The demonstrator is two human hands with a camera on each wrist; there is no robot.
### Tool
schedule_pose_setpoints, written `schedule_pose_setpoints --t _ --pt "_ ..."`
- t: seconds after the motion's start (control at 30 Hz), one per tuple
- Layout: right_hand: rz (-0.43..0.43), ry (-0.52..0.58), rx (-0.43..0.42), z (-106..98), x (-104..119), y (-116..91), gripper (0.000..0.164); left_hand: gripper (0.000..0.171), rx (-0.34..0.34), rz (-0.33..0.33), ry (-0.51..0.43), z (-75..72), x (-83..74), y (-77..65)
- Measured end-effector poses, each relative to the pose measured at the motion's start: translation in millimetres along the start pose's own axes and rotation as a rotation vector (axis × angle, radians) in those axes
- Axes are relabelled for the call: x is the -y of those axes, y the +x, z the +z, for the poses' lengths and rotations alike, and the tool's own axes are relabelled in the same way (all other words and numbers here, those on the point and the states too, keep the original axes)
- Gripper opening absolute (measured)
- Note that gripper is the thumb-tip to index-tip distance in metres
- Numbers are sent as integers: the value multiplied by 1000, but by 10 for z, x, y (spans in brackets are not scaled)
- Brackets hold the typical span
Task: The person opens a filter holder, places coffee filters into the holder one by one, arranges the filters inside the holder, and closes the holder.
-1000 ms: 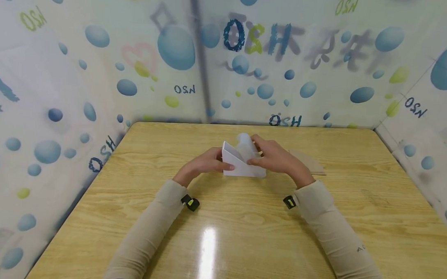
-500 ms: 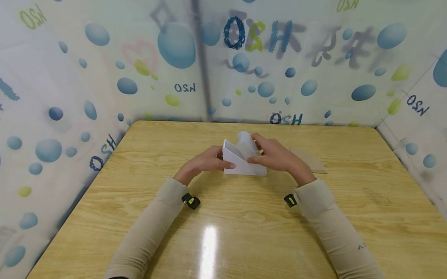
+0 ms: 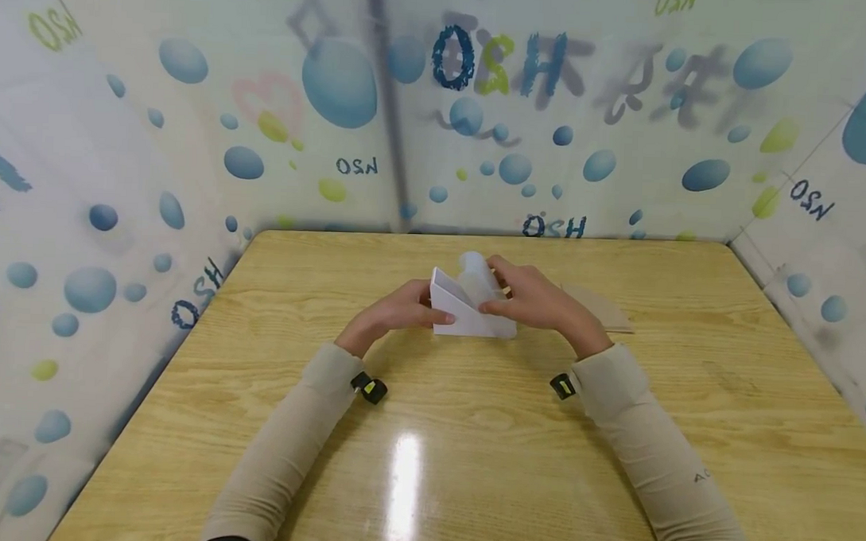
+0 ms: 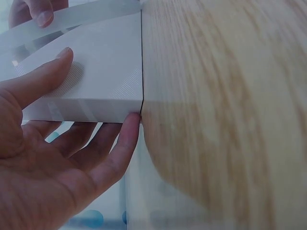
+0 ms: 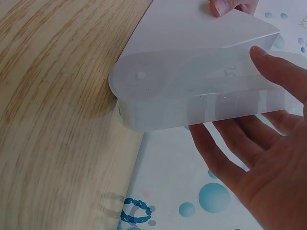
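Note:
A white box (image 3: 467, 319) with a slanted top edge stands on the table, near the middle of the head view. Its translucent lid (image 3: 476, 276) is swung up at the right end; the right wrist view shows a round pivot at the lid's lower corner. My left hand (image 3: 406, 305) holds the box's left end, thumb on the near side and fingers along the end wall. With my right hand (image 3: 532, 296) I grip the lid, thumb on its near side and fingers along its outer face. What lies inside the box is hidden.
Behind my right wrist, a flat tan piece (image 3: 596, 308) like cardboard lies on the wooden table (image 3: 471, 423). A bubble-printed covering (image 3: 323, 139) closes off the table's back and sides.

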State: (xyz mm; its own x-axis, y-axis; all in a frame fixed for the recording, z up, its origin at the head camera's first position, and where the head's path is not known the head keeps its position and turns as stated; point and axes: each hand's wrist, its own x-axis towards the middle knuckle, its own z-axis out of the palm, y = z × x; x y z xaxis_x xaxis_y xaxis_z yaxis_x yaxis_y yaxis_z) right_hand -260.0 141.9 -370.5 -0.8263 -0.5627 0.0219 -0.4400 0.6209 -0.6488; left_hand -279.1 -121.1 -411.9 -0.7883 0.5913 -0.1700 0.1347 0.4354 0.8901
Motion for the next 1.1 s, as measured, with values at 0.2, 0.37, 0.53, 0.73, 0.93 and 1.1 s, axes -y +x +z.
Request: schedule_pose_setpoints --t 0.2,0.37,0.53,0.73,0.93,1.1 --pt "-4 5 -1 -14 8 6 58 42 -2 0 3 -12 -17 -6" --pt "-1 3 1 -16 11 11 59 42 1 1 4 -15 -26 -14" --pt "7 5 6 -7 0 17 58 41 3 5 4 -9 -25 -15" --pt "-5 2 4 -21 -6 -4 57 43 3 0 2 -2 -13 -12" --pt "6 21 6 -57 -18 -24 57 42 0 -10 -5 0 -16 -9" --pt "9 30 9 -85 -20 -43 56 40 -1 -8 -8 0 -13 -2"
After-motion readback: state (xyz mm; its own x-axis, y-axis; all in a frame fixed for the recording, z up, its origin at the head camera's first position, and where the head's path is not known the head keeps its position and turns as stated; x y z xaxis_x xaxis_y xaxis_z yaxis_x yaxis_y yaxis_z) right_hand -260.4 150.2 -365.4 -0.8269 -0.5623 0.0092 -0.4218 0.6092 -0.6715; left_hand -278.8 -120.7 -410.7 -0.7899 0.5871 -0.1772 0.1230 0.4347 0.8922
